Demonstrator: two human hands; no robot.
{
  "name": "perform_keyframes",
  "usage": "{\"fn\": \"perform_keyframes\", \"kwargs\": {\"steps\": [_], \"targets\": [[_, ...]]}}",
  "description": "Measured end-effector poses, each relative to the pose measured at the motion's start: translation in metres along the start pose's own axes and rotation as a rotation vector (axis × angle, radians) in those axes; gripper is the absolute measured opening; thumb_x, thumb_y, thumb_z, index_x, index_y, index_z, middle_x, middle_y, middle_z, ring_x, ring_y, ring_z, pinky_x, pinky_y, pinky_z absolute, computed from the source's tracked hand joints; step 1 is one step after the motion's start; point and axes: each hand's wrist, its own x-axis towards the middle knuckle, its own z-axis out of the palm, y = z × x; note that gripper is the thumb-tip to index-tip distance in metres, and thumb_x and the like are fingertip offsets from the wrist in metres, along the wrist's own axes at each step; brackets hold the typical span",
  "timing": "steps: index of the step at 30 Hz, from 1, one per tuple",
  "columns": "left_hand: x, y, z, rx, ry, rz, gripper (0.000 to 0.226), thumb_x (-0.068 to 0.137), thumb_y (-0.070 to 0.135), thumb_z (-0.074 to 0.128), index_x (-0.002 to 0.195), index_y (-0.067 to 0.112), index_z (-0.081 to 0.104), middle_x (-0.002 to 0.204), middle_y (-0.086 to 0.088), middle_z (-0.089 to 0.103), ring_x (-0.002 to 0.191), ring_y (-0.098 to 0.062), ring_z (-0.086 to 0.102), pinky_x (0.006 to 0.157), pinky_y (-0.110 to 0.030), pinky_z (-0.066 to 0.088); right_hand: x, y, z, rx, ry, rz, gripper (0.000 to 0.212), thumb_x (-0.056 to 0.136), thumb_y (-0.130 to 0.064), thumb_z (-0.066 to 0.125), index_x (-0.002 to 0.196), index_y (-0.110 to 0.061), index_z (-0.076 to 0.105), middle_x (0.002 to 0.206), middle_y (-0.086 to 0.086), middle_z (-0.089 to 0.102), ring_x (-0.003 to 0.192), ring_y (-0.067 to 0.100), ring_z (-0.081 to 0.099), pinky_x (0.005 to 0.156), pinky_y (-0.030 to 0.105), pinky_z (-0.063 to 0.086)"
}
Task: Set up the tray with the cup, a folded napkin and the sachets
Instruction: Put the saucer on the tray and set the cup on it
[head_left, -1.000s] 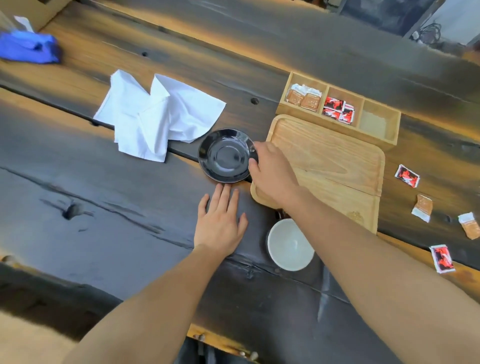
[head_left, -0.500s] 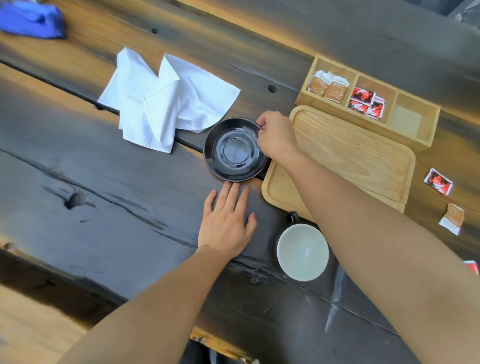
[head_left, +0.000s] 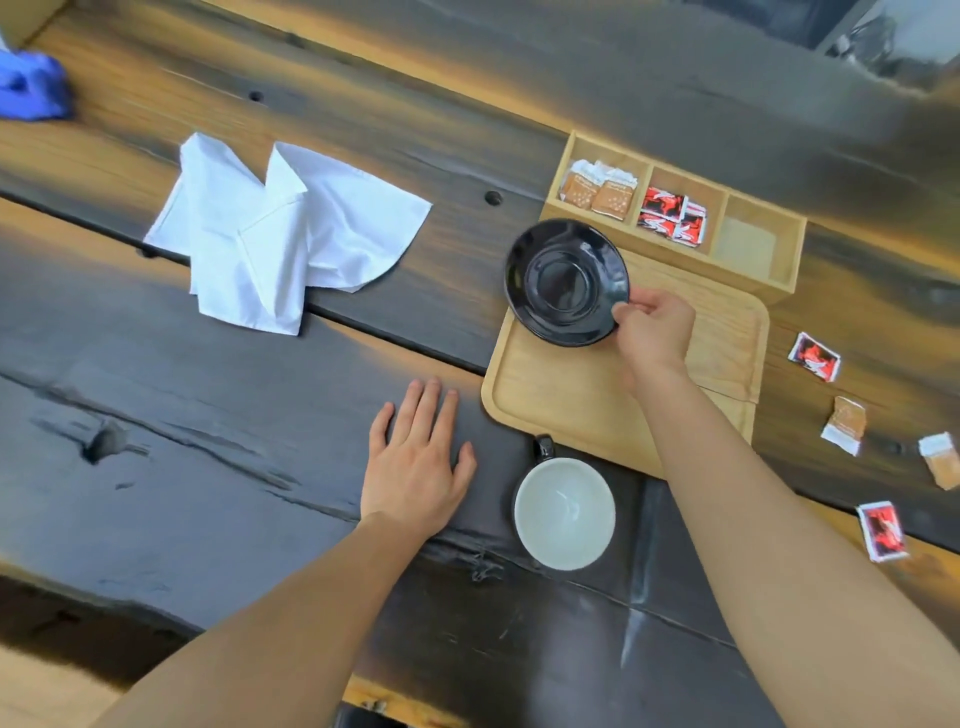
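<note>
My right hand (head_left: 655, 330) pinches the right rim of a black saucer (head_left: 566, 282), which sits tilted over the far left corner of the wooden tray (head_left: 566, 395). My left hand (head_left: 418, 457) lies flat and open on the dark table, left of the tray. A cup (head_left: 564, 512), black outside and white inside, stands on the table just in front of the tray, handle toward it. A crumpled white napkin (head_left: 275, 234) lies unfolded at the far left. Loose sachets, red (head_left: 814, 356) and brown (head_left: 844, 425), lie right of the tray.
A wooden organiser box (head_left: 758, 244) behind the tray holds brown sachets (head_left: 597, 187) and red sachets (head_left: 672, 213); its right compartment looks empty. A blue cloth (head_left: 31, 88) lies at the far left corner. The table's near edge runs below my forearms.
My right hand has lifted the saucer off the table and carried it right, over the tray's far left corner. My left hand has stayed flat on the table.
</note>
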Motion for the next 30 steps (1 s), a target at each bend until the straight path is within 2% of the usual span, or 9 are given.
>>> {"fn": "perform_keyframes", "kwargs": {"steps": [4,8,12,16,18,22,24,27,30], "targets": [[0.000,-0.001,0.001,0.017,0.000,-0.001,0.063,0.097,0.049,0.040,0.153,0.019,0.038,0.164,-0.004,0.034,0.154,-0.021,0.023,0.123,-0.048,0.020,0.011,0.011,-0.011,0.033,0.085,0.072,0.020,0.087,-0.005,0.067,0.106,-0.013,0.070,0.094,0.003,0.073,0.086,0.017,0.072,0.072,0.027,0.058],[0.000,0.000,0.001,0.032,-0.003,-0.001,0.063,0.097,0.049,0.039,0.153,0.020,0.037,0.164,-0.003,0.033,0.155,-0.021,0.022,0.123,-0.048,0.018,0.014,0.014,-0.008,0.012,0.076,0.078,0.017,0.089,-0.005,0.067,0.104,-0.012,0.068,0.094,0.003,0.072,0.089,0.021,0.072,0.086,0.040,0.061],[0.000,0.000,0.001,0.036,-0.006,-0.001,0.063,0.098,0.049,0.038,0.154,0.019,0.037,0.164,-0.004,0.033,0.155,-0.021,0.022,0.123,-0.048,0.018,0.011,0.013,-0.005,-0.003,0.042,0.040,0.014,0.091,-0.008,0.069,0.100,-0.015,0.063,0.093,0.003,0.070,0.085,0.021,0.072,0.077,0.039,0.063],[0.000,0.000,-0.001,0.029,-0.015,-0.004,0.063,0.098,0.049,0.037,0.154,0.020,0.036,0.164,-0.004,0.033,0.155,-0.021,0.022,0.124,-0.047,0.017,0.000,0.009,-0.019,-0.203,-0.023,-0.074,0.039,0.089,-0.034,0.073,0.120,-0.013,0.063,0.103,0.000,0.068,0.093,0.016,0.066,0.083,0.029,0.052],[0.000,0.001,-0.002,0.022,-0.017,-0.006,0.063,0.098,0.048,0.038,0.154,0.019,0.037,0.164,-0.004,0.035,0.154,-0.021,0.023,0.124,-0.047,0.017,-0.017,0.008,-0.037,-0.245,-0.038,-0.109,0.044,0.088,-0.043,0.070,0.122,-0.015,0.063,0.102,-0.004,0.066,0.095,0.015,0.063,0.082,0.027,0.046],[0.000,0.001,-0.004,0.020,-0.025,-0.004,0.063,0.099,0.048,0.038,0.154,0.019,0.036,0.164,-0.005,0.033,0.155,-0.022,0.021,0.124,-0.047,0.016,-0.073,0.032,-0.083,-0.238,-0.311,-0.008,0.020,0.086,-0.034,0.072,0.100,-0.020,0.071,0.093,0.002,0.071,0.083,0.023,0.072,0.077,0.038,0.062],[0.000,0.001,-0.004,0.018,-0.029,-0.005,0.063,0.099,0.048,0.038,0.154,0.019,0.036,0.165,-0.004,0.032,0.155,-0.021,0.020,0.124,-0.047,0.016,-0.107,0.049,-0.100,-0.224,-0.457,0.099,0.015,0.085,-0.029,0.075,0.099,-0.023,0.072,0.096,0.002,0.072,0.086,0.020,0.073,0.075,0.037,0.064],[-0.001,0.001,-0.005,0.011,-0.026,-0.006,0.063,0.098,0.048,0.039,0.154,0.019,0.036,0.164,-0.005,0.033,0.155,-0.022,0.021,0.124,-0.047,0.016,-0.142,0.070,-0.112,-0.215,-0.559,0.159,0.024,0.083,-0.015,0.073,0.105,-0.027,0.072,0.102,-0.004,0.073,0.089,0.011,0.073,0.076,0.038,0.064],[-0.001,0.000,-0.003,0.019,-0.016,-0.004,0.062,0.098,0.049,0.038,0.154,0.020,0.036,0.164,-0.004,0.034,0.154,-0.021,0.021,0.123,-0.047,0.015,-0.157,0.079,-0.111,-0.148,-0.566,0.192,0.038,0.083,0.002,0.062,0.107,-0.027,0.073,0.099,-0.008,0.077,0.092,0.011,0.073,0.074,0.036,0.065]]}}
